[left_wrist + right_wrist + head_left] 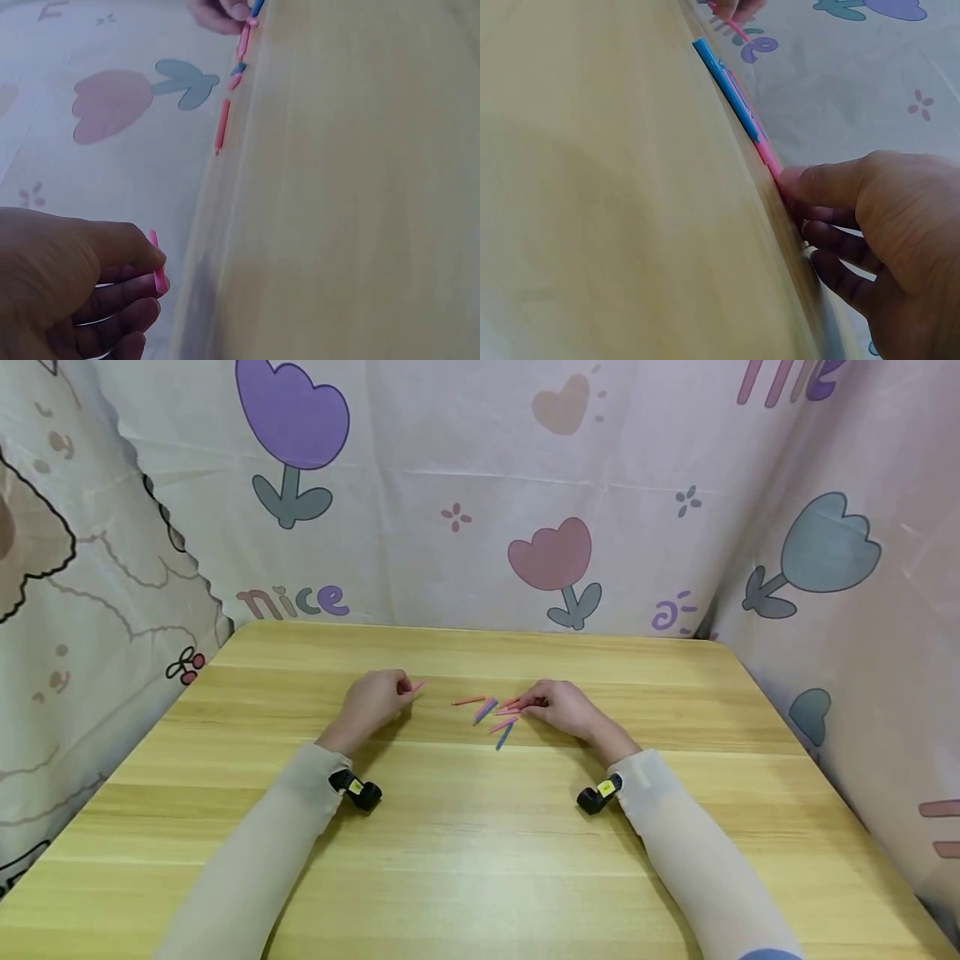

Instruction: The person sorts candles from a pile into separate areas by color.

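Though fuller from left wrist, pink stick

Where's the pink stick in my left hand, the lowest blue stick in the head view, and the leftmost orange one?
Pink stick (160,281): left wrist view, on its lower end.
Blue stick (505,737): head view, on its middle.
Orange stick (469,701): head view, on its middle.

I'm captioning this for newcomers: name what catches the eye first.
Likely the purple tulip printed on the pale cloth backdrop, upper left in the head view. Then the cluster of thin pink, orange and blue sticks on the yellow wooden table, between the left hand, which pinches a slim pink stick, and the right hand, touching the cluster.
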A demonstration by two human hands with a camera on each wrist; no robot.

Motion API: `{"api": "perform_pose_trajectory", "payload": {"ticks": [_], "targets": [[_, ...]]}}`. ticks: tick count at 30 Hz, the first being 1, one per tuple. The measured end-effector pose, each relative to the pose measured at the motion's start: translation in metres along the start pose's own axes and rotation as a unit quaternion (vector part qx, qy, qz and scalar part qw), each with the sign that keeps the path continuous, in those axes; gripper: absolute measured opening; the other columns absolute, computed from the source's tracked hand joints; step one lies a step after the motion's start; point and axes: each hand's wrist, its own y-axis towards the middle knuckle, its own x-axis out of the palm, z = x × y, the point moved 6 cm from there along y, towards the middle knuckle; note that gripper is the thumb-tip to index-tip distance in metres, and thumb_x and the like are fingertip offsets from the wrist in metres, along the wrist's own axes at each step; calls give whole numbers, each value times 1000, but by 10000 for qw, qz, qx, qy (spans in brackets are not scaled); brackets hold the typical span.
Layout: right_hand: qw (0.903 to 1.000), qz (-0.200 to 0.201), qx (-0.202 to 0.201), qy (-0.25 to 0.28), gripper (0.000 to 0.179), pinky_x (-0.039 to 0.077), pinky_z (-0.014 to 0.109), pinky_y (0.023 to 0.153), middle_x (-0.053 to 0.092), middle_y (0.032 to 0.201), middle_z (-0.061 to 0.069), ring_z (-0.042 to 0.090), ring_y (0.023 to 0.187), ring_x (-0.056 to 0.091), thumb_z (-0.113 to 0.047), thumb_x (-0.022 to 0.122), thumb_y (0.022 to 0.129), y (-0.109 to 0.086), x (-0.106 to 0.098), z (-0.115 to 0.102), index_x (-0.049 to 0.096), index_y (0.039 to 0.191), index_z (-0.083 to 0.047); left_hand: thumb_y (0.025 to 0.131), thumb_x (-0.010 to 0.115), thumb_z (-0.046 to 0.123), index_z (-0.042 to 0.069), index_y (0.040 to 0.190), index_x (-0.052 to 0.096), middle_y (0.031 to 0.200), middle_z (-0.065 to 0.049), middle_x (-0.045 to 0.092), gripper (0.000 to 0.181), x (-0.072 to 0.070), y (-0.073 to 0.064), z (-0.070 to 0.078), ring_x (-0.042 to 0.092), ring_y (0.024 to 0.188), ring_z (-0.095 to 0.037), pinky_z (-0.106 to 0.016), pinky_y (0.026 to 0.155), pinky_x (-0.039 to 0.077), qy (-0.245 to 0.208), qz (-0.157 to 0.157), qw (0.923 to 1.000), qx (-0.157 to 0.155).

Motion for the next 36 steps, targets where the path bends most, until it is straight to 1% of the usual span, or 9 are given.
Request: {"api": "perform_pose_trajectory", "payload": {"ticks": [3,7,11,14,17,21,26,29,36], "targets": [[10000,-9,52,-12,13,42,31,74,61,93,-5,12,84,54,-20,63,83,-1,1,-1,70,94,-18,83,61,25,13,83,62,73,0,59,12,0,2,-9,49,61,-19,-30,55,37,-112,-81,9999,-100],[10000,37,66,-59,13,41,29,70,60,91,-6,11,79,52,-20,64,83,-1,2,0,70,94,-18,83,61,24,13,81,63,73,-1,59,12,-1,3,-18,49,64,-20,-32,59,37,-222,-61,9996,-148],[9999,72,34,-79,13,41,27,68,60,91,-5,11,77,51,-20,64,83,-1,3,1,70,94,-17,82,61,24,12,78,64,74,-2,60,13,-1,3,-24,51,66,-21,-34,63,38,-206,-23,9996,-179],[9999,85,-4,-73,13,41,28,68,60,91,-4,11,77,51,-20,63,83,-1,3,0,69,94,-17,82,60,24,11,76,64,74,-2,60,15,-1,2,-28,51,65,-21,-35,63,39,-158,2,9997,-186],[9999,110,-63,-109,13,41,29,70,60,92,-4,11,79,52,-19,63,83,-2,2,-1,69,94,-16,84,58,29,11,74,63,72,-3,59,20,-1,2,-30,50,63,-21,-35,62,39,-117,40,9997,-214],[9998,138,-47,-119,13,41,28,69,60,91,-4,11,78,52,-19,63,83,-2,2,0,70,93,-16,85,56,34,12,73,61,71,-3,58,25,0,1,-33,49,61,-21,-34,60,38,1,33,9994,-342],[9998,120,9,-128,13,41,28,67,60,91,-4,11,77,51,-19,62,83,-3,3,1,70,94,-16,85,56,32,11,75,60,73,-5,58,24,-1,0,-37,49,62,-21,-34,58,38,116,-54,9987,-491],[9998,111,-10,-174,13,41,28,68,60,92,-4,11,78,52,-19,62,84,-3,4,1,70,94,-17,85,55,33,10,76,60,74,-5,58,25,-3,-2,-41,50,62,-21,-34,57,38,158,-106,9982,-565],[9998,116,-93,-155,13,41,29,70,60,92,-4,12,80,53,-18,62,83,-1,3,-1,70,94,-16,85,55,33,11,75,60,74,-5,59,24,-9,-6,-48,50,63,-22,-36,58,39,170,-35,9976,-670]]}}
